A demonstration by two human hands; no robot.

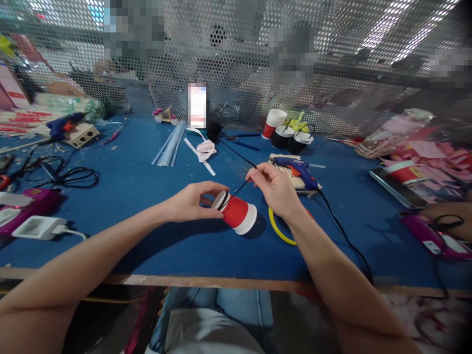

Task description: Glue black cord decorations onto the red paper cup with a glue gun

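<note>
A red paper cup point(236, 212) with white ends lies tilted on its side just above the blue table. My left hand point(197, 200) grips its left end between thumb and fingers. From that end a thin black cord point(240, 189) runs up to the right, pinched by my right hand point(271, 184). Beyond my fingers the cord continues to a black ball of cord point(214, 132) farther back. Beside my right forearm is a yellow ring point(279, 231), partly covered by the arm.
A blue glue gun point(297, 169) rests on a wooden stand, its cable trailing right. Black-wrapped cups point(282, 137), pliers point(241, 141), white ribbon point(205, 150) and clear glue sticks point(170, 145) lie at the back. A purple power strip point(33, 209) sits left; another person's arm point(448, 221) shows right.
</note>
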